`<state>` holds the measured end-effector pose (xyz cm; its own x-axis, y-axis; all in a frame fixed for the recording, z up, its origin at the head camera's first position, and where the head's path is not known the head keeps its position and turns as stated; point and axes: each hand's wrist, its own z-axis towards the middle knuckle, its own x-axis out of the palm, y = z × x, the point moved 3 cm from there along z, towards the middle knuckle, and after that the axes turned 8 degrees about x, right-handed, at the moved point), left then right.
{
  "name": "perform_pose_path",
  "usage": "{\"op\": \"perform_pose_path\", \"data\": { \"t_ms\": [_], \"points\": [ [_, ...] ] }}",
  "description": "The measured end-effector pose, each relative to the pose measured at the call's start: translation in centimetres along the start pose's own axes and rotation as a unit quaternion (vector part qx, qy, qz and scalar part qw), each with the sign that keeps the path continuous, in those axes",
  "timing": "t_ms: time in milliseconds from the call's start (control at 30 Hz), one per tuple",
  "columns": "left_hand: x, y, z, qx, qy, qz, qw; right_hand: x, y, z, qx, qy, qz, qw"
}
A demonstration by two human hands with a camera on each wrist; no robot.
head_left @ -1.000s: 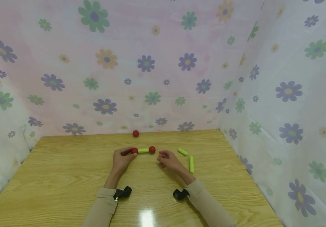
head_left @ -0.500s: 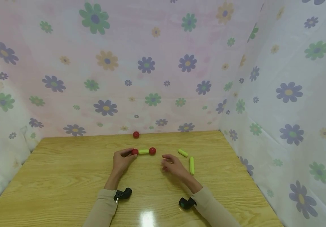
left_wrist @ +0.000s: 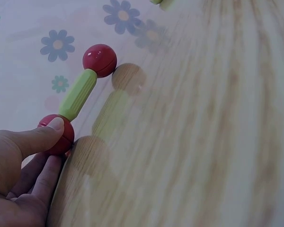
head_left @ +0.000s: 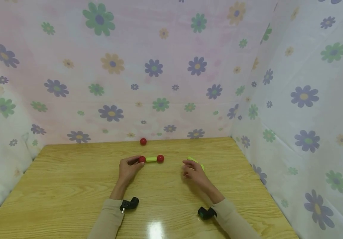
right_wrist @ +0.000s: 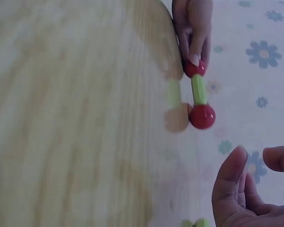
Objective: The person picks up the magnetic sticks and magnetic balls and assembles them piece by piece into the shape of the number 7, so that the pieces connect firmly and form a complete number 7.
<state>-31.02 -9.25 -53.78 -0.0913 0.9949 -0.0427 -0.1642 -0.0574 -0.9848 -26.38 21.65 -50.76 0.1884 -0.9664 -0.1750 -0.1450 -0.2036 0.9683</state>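
My left hand (head_left: 128, 168) pinches a red ball (left_wrist: 62, 137) between thumb and fingers. That ball sits at one end of a short yellow-green rod (head_left: 151, 159), with a second red ball (head_left: 160, 158) on the rod's other end. The joined piece lies level on the table. My right hand (head_left: 196, 173) hovers over the table to the right, its fingers loosely bent with a gap between thumb and forefinger and nothing held. Partly behind it lie a short yellow-green rod (head_left: 191, 158) and a longer yellow-green rod (head_left: 202, 167), mostly covered by the hand.
A loose red ball (head_left: 143, 141) rests at the back edge of the glossy wooden table (head_left: 70, 186). Flower-printed cloth (head_left: 171, 83) hangs behind the table and along both sides. Black wrist cameras (head_left: 129, 203) are worn on both forearms.
My right hand has moved right, away from the joined piece, and now covers much of the loose rods. The left hand keeps its grip on the ball, in the same place.
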Motion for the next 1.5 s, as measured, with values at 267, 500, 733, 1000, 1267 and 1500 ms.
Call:
{"op": "perform_pose_path", "data": {
  "t_ms": [267, 500, 733, 1000, 1267, 1500],
  "points": [
    [-0.1, 0.1, -0.1, 0.002, 0.003, -0.002, 1.0, -3.1, 0.1, -0.5, -0.018, -0.036, -0.049, 0.998],
    [-0.1, 0.2, -0.2, 0.003, 0.002, 0.002, 1.0, -5.8, -0.3, -0.9, -0.004, -0.102, -0.13, 0.9862],
    [0.0, 0.1, -0.2, 0.004, 0.003, -0.01, 0.9999, -7.0, -0.8, -1.3, 0.03, -0.144, -0.226, 0.9629],
    [-0.1, 0.1, -0.2, -0.002, 0.003, 0.0, 1.0, -7.6, -1.6, -1.0, 0.063, -0.129, -0.21, 0.967],
    [-0.2, 0.1, 0.0, 0.005, 0.001, 0.002, 1.0, -7.9, -1.8, -0.9, 0.091, -0.12, -0.196, 0.9691],
    [-0.1, 0.1, 0.1, 0.01, 0.007, -0.007, 0.9999, -8.0, -1.6, -0.4, 0.101, -0.12, -0.195, 0.9682]
  ]
}}
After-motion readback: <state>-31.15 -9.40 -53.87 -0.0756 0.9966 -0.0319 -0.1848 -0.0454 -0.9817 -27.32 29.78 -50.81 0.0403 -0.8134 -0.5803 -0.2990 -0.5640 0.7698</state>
